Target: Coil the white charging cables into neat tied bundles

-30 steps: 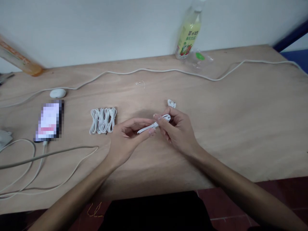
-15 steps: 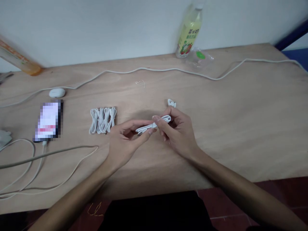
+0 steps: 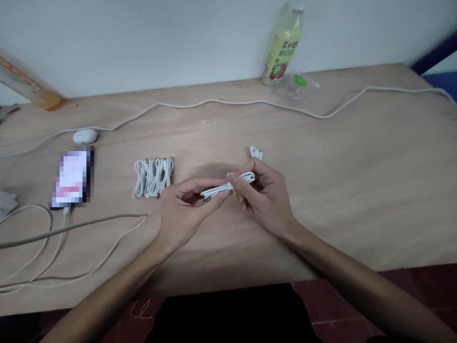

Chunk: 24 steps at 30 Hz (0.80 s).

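Observation:
Both hands meet over the middle of the wooden table, pinching a folded white cable. My left hand grips its left end between thumb and fingers. My right hand pinches its right, looped end. A neat bundle of coiled white cables lies just left of my left hand. A small white cable piece rests on the table behind my right hand.
A phone with a charging lead lies at left, near a white oval case. A long white cord crosses the back. A yellow drink bottle and clear wrapper stand by the wall. Loose grey cables sprawl at front left.
The cable has been folded shorter between my hands, and my left fingers have closed in on its end. Both hands have stayed in place.

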Tool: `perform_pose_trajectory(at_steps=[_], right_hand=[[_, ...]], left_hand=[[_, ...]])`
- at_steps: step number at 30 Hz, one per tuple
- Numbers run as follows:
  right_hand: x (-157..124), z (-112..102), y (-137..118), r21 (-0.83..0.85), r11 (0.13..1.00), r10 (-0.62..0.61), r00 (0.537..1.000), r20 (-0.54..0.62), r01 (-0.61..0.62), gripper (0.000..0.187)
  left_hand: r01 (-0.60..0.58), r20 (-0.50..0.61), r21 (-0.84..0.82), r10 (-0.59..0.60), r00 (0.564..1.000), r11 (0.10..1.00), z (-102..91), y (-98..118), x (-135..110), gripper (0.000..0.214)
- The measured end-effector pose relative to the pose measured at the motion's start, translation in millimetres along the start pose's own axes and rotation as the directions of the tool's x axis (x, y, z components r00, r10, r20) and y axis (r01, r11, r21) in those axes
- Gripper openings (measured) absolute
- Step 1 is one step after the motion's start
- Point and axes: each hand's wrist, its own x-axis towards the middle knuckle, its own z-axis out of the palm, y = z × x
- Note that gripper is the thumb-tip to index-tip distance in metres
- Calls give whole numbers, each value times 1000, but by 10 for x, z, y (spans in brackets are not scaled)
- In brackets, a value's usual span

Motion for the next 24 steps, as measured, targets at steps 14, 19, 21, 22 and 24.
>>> perform_pose_trajectory(at_steps=[14,19,21,22,24], right_hand=[[11,11,17,76,994,83,997,6,-83,55],[29,3,27,126,983,126,991,52,-132,53],[32,3,25,140,981,123,989,79,-133,51],[33,4,25,141,981,123,988,88,-135,51],[31,7,27,136,981,129,987,95,-141,50]], left_hand=[[-27,-29,40,28,999,999,19,24,-6,18],[-46,-34,25,47,998,999,38,15,-10,16],[-56,-28,24,56,998,998,44,15,-12,14],[-54,-27,23,54,998,998,47,16,-13,14],[-40,-31,21,41,999,999,50,16,-15,14]])
